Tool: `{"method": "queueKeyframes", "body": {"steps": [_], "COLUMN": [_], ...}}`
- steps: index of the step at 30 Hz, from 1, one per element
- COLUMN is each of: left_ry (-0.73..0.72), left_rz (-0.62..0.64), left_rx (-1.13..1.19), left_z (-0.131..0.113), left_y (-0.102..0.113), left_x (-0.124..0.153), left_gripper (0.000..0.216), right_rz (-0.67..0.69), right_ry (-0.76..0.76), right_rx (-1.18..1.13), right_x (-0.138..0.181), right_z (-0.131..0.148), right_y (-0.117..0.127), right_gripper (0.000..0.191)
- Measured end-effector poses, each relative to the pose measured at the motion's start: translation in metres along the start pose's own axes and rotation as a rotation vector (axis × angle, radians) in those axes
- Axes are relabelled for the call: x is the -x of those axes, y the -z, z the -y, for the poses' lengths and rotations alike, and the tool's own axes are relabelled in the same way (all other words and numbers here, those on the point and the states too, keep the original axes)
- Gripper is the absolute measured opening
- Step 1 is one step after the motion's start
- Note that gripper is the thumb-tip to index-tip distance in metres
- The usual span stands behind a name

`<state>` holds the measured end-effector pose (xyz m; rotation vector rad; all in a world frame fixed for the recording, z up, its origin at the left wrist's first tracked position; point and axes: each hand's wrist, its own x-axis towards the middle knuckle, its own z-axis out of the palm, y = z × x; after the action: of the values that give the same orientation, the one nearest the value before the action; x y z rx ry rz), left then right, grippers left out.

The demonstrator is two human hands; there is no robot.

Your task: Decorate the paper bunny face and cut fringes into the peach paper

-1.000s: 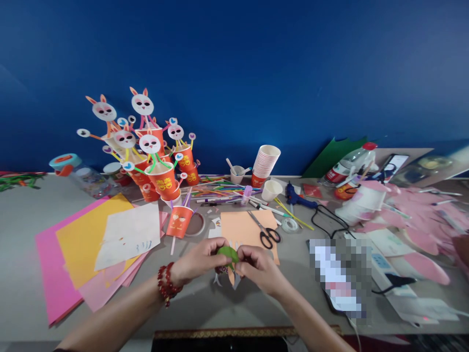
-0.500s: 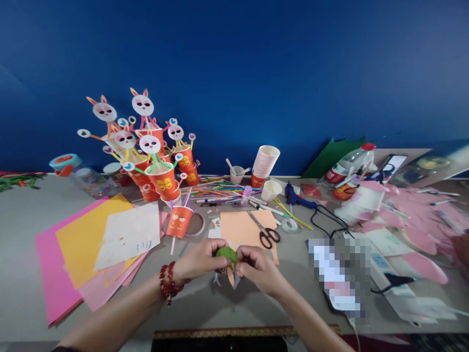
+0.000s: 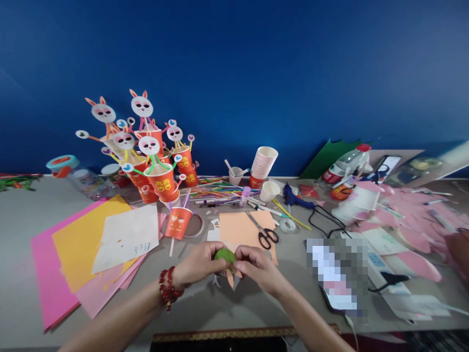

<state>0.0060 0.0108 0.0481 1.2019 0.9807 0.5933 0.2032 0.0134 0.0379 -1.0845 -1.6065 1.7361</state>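
Observation:
Between both hands, above the table's near middle, is a small rounded green piece (image 3: 225, 254), perhaps paper. My left hand (image 3: 200, 261), with a red bead bracelet at the wrist, pinches its left side. Its right side is pinched by the fingers of my right hand (image 3: 256, 266). Just below the fingers show orange pointed paper strips (image 3: 230, 278) and white cut-outs, partly covered by the hands. A peach paper sheet (image 3: 238, 225) lies behind, with black-handled scissors (image 3: 268, 238) on it.
Red paper cups with rabbit faces (image 3: 159, 178) stand at the back left, coloured sheets (image 3: 53, 293) in front. Further right are stacked cups (image 3: 264, 164), a blue glue gun (image 3: 296, 198), a phone (image 3: 333, 278), a power strip (image 3: 373, 261) and pink scraps (image 3: 410, 210). Another person's hand (image 3: 458, 249) shows at the right edge.
The green piece has tilted slightly between my fingers, both hands still pinching it. The whole view has shifted a little; the table things look otherwise unchanged.

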Motion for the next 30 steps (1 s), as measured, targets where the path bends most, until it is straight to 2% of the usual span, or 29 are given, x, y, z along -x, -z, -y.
{"method": "queueKeyframes", "body": {"steps": [3,5,8,11,13,16,22,25,28,30], "left_ry": [-0.004,-0.019,-0.046,-0.046,-0.041,-0.033,-0.023,-0.023,-0.015,-0.015], "left_rz": [-0.025,-0.039,-0.070,-0.108,-0.124,-0.134,-0.194,-0.230,-0.264,-0.287], "left_rx": [-0.006,-0.005,0.037,0.068,0.088,0.113,0.178,0.191,0.203,0.221], "left_z": [-0.002,-0.003,0.000,0.008,0.014,0.020,0.025,0.024,0.025,0.027], "left_y": [0.000,0.002,0.005,0.009,0.011,0.012,0.013,0.014,0.015,0.016], "left_x": [0.001,0.002,0.002,-0.002,-0.005,-0.009,-0.013,-0.011,-0.008,-0.007], "left_gripper": [0.016,0.019,0.023,0.026,0.028,0.028,0.032,0.035,0.037,0.040], "right_rz": [-0.036,-0.135,-0.418,-0.750,-0.883,-0.909,-0.855,-0.860,-0.756,-0.665], "right_ry": [0.032,0.079,0.166,0.144,0.114,0.080,0.019,-0.095,-0.180,-0.170], "right_rx": [0.054,0.159,0.423,0.606,0.664,0.746,1.019,1.155,1.242,1.283], "right_x": [0.001,0.002,0.006,0.013,0.017,0.015,-0.014,-0.034,-0.051,-0.060], "right_z": [0.004,0.005,0.005,-0.002,-0.010,-0.021,-0.016,-0.013,-0.020,-0.028], "right_y": [0.014,0.036,0.088,0.152,0.187,0.215,0.231,0.251,0.271,0.280], "right_gripper": [0.022,0.024,0.024,0.027,0.029,0.029,0.020,0.034,0.041,0.043]}}
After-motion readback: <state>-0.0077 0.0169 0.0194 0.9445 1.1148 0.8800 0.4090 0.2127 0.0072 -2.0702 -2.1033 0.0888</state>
